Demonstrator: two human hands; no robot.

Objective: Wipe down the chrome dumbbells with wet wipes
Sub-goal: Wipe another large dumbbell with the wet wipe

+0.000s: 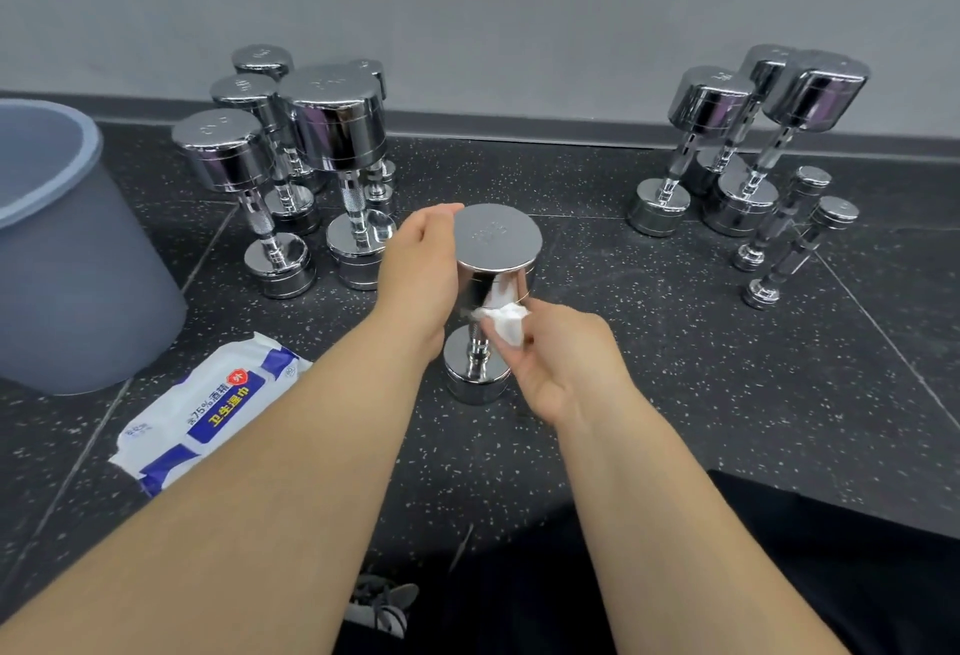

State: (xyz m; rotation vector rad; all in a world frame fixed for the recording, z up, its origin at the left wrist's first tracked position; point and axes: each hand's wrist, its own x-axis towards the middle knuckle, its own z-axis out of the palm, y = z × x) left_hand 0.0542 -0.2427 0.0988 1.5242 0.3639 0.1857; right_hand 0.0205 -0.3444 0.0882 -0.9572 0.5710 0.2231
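Standing on end on the speckled floor [675,368], the centre dumbbell [496,259] is sitting directly before the person in the head view, between two clusters of other dumbbells [332,129]. (A)

And the hands are doing what? (B)

The left hand [421,265] is cupping the side of the upper head, thumb lying along its rim, fingers going round the far side out of sight. The right hand [561,358] is pinching a bunched white wipe [506,322] against the handle, just under that head. (A)

How is it likely handling? (B)

Probably heavy and rigid, and the polished chrome is looking slippery, more so when wet. The knurled handle is offering the surest hold. Bracing the top head, as the left hand is doing, is likely guarding against tipping. (A)

Anything else nearby? (B)

A wet-wipe pack [208,405] is lying by the left forearm, and a grey bin [67,249] is standing further left. (A)
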